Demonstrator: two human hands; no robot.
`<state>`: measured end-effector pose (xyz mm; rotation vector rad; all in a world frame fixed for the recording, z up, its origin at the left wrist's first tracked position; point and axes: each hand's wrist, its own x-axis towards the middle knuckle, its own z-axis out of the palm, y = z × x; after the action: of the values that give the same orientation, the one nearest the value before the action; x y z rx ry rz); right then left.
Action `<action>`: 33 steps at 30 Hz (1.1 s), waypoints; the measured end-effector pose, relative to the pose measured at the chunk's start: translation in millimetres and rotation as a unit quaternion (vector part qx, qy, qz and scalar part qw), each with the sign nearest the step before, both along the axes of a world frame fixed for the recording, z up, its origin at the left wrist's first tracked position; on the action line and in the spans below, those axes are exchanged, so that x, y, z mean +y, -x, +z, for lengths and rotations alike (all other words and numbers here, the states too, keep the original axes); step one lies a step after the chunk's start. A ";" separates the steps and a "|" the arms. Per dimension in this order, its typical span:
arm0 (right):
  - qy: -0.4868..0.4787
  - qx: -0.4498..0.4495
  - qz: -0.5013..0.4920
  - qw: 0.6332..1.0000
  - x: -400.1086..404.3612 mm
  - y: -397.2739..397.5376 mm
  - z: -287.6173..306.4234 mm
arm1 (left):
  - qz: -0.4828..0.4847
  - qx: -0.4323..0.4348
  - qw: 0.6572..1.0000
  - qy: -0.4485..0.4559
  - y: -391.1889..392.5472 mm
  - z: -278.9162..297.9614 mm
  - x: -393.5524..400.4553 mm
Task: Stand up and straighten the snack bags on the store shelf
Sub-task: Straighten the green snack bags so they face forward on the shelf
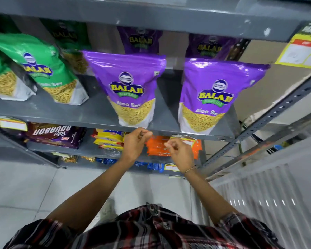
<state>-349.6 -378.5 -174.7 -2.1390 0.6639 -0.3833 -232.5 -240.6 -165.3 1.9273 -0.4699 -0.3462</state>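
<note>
A person in a checked shirt (151, 230) reaches both bare arms toward a grey store shelf (70, 114). The left hand (136, 143) hangs loosely curled just below the shelf's front edge, gripping nothing; the right hand (180, 152) is likewise half-closed and empty, a thin bracelet (189, 170) at its wrist. Directly above them, two purple snack bags (129, 88) and (215, 97) stand upright at the front of the shelf, labels facing out, seemingly already straightened. To the left, two green snack bags (43, 69) lean sideways against each other and probably still need setting up. More purple bags (139, 40) sit in shadow behind. Biscuit packets (56, 135) fill the lower shelf.
</note>
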 end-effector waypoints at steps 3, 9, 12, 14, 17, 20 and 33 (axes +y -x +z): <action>0.032 0.014 0.089 0.995 52.7 -47.7 7.2 | 0.047 0.009 0.999 0.005 -31.2 2.3 45.8; 0.020 0.011 0.168 0.985 139.2 -148.8 24.5 | 0.148 -0.014 0.989 -0.015 -130.6 13.0 154.6; -0.006 -0.022 0.156 0.987 176.1 -196.7 31.9 | 0.187 -0.043 0.981 -0.016 -181.4 23.2 200.3; -0.013 -0.066 0.130 0.989 195.1 -226.3 34.7 | 0.201 -0.049 0.978 -0.003 -211.6 30.0 221.7; -0.013 -0.116 0.067 0.991 210.3 -266.5 37.9 | 0.190 -0.050 0.980 0.011 -254.4 34.9 242.5; -0.060 -0.066 0.067 0.994 208.6 -300.2 40.9 | 0.096 -0.045 0.993 -0.043 -294.6 32.9 252.2; -0.124 -0.048 0.019 0.991 211.7 -339.4 40.8 | -0.092 0.064 0.994 -0.010 -340.9 13.3 245.9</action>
<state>-10.2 -166.9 -133.9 -1.8828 0.5833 -0.3619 108.4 5.3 -152.0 1.8714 -0.5637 -0.5918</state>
